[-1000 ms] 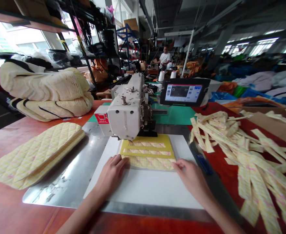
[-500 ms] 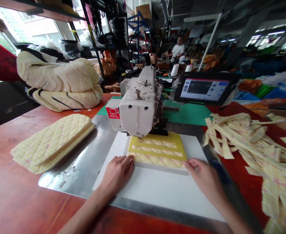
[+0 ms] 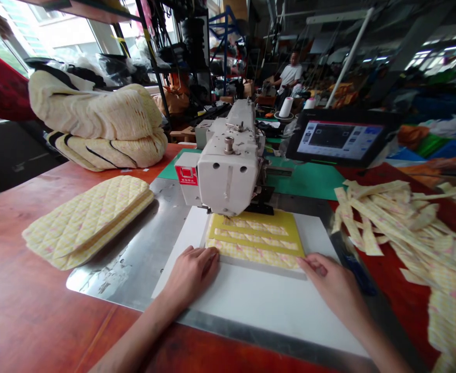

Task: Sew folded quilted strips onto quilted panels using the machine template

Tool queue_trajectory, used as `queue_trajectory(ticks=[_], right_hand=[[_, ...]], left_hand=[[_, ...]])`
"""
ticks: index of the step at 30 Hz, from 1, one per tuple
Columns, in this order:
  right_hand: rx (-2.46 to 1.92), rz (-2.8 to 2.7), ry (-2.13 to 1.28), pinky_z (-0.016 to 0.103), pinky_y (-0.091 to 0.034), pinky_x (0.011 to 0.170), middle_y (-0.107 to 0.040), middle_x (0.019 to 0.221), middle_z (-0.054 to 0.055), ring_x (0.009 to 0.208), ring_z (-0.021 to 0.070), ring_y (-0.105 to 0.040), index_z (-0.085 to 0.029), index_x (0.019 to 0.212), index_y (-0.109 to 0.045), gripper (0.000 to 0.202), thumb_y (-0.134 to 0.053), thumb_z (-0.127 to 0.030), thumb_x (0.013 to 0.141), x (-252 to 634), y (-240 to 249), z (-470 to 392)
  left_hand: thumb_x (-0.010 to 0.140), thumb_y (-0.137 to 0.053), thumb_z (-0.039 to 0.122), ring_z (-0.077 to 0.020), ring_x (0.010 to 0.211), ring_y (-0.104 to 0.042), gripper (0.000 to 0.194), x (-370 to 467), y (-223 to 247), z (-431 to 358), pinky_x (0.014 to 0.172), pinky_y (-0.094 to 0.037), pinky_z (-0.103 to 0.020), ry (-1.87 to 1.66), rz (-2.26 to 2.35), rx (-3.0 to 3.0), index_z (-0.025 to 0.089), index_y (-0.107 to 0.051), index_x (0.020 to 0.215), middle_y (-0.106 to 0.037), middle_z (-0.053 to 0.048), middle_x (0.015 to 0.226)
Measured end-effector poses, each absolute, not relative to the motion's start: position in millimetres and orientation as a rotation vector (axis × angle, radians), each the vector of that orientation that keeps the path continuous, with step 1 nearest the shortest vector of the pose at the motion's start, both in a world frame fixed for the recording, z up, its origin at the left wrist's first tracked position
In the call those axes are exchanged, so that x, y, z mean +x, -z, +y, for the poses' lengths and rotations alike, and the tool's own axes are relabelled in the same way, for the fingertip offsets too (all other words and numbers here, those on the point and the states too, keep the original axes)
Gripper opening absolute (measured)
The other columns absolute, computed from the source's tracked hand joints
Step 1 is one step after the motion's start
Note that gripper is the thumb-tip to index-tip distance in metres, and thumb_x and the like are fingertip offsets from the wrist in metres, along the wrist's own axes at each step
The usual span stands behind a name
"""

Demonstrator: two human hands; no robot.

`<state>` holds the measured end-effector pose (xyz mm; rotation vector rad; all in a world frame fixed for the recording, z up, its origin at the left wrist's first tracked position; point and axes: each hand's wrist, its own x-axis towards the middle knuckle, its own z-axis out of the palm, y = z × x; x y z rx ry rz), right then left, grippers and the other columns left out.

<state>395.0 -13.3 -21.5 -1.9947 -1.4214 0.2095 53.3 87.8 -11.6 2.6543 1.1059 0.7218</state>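
Note:
A quilted yellow checked fabric piece (image 3: 255, 254) lies under a yellow slotted template (image 3: 290, 224) on a white board (image 3: 267, 305), beneath the head of a sewing machine (image 3: 228, 181). Fabric shows through the slots and along the near edge. My left hand (image 3: 195, 272) has its fingers together at the fabric's near left corner. At the near right corner, my right hand (image 3: 327, 272) pinches the fabric's edge between thumb and fingers.
Folded quilted pieces (image 3: 91, 217) lie at left, with a tall padded stack (image 3: 99, 124) behind. Fabric strips (image 3: 414, 228) heap at right. A screen (image 3: 339, 140) stands behind the board. A person (image 3: 290, 75) is in the background.
The whole view has shifted slightly, so most things appear a little further right. Both hands remain at the same corners of the fabric.

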Motion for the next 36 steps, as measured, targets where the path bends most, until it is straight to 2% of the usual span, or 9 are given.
queue_trajectory(ticks=[6,10,16,20,23,27,32,34,36], right_hand=[[-2.047,-1.439,-0.235,0.030,-0.050,0.056,-0.073,0.066,0.003,0.059,0.0215,-0.068,-0.025,0.074,-0.069,0.040,-0.058,-0.063,0.084,414,15,-22],[-2.085,-1.400,-0.060,0.031,-0.051,0.058,-0.074,0.069,0.004,0.063,0.0228,-0.070,-0.025,0.078,-0.069,0.040,-0.056,-0.061,0.087,428,5,-32],[-2.133,-1.506,0.172,0.032,-0.046,0.056,-0.074,0.071,0.004,0.058,0.0217,-0.067,-0.025,0.083,-0.069,0.037,-0.052,-0.057,0.091,455,-18,-35],[-2.254,-1.515,0.313,0.034,-0.050,0.066,-0.078,0.082,0.008,0.071,0.0258,-0.072,-0.023,0.084,-0.070,0.029,-0.054,-0.046,0.092,501,-42,-23],[-2.428,-1.385,0.362,0.033,-0.050,0.070,-0.079,0.088,0.012,0.081,0.0272,-0.074,-0.020,0.086,-0.071,0.028,-0.053,-0.040,0.094,533,-53,-7],[-2.507,-1.420,0.267,0.029,-0.049,0.069,-0.079,0.083,0.009,0.079,0.0238,-0.073,-0.019,0.079,-0.072,0.028,-0.061,-0.042,0.091,550,-43,15],[-2.446,-1.458,0.430,0.036,-0.046,0.070,-0.074,0.092,0.019,0.083,0.0293,-0.068,-0.014,0.087,-0.071,0.026,-0.059,-0.038,0.089,527,-16,18],[-2.309,-1.552,0.512,0.036,-0.045,0.070,-0.071,0.090,0.015,0.081,0.0284,-0.066,-0.018,0.084,-0.068,0.028,-0.053,-0.041,0.092,511,-7,11],[-2.198,-1.590,0.457,0.035,-0.043,0.067,-0.068,0.081,0.009,0.074,0.0252,-0.063,-0.023,0.074,-0.062,0.034,-0.050,-0.047,0.094,491,1,0]], left_hand=[[0.105,-0.046,0.026,-0.0186,0.059,-0.064,0.023,54,14,86,0.063,-0.046,-0.032,-0.771,1.078,2.710,0.021,-0.068,0.110,-0.075,-0.001,0.074],[0.105,-0.047,0.028,-0.0188,0.058,-0.064,0.023,53,15,84,0.061,-0.046,-0.031,-0.789,1.092,2.729,0.022,-0.069,0.109,-0.074,-0.001,0.072],[0.105,-0.045,0.031,-0.0192,0.060,-0.066,0.027,51,16,85,0.060,-0.049,-0.031,-0.761,1.125,2.735,0.022,-0.070,0.107,-0.075,-0.001,0.074],[0.105,-0.044,0.036,-0.0176,0.057,-0.067,0.030,49,19,86,0.054,-0.048,-0.027,-0.791,1.088,2.736,0.023,-0.071,0.109,-0.074,-0.001,0.070],[0.104,-0.046,0.042,-0.0169,0.058,-0.068,0.031,46,27,89,0.052,-0.048,-0.025,-0.836,1.055,2.720,0.026,-0.071,0.112,-0.076,-0.001,0.075],[0.103,-0.046,0.046,-0.0160,0.058,-0.068,0.034,39,31,94,0.055,-0.050,-0.025,-0.859,1.142,2.668,0.025,-0.072,0.109,-0.078,-0.002,0.082],[0.105,-0.042,0.042,-0.0166,0.057,-0.068,0.037,35,17,93,0.053,-0.048,-0.025,-0.782,1.366,2.698,0.024,-0.073,0.110,-0.078,-0.002,0.079],[0.105,-0.042,0.037,-0.0174,0.058,-0.069,0.035,37,13,93,0.055,-0.048,-0.026,-0.679,1.359,2.727,0.023,-0.074,0.108,-0.077,-0.002,0.076],[0.105,-0.042,0.035,-0.0187,0.060,-0.070,0.034,40,11,92,0.056,-0.048,-0.027,-0.619,1.360,2.750,0.022,-0.074,0.107,-0.077,-0.003,0.074]])
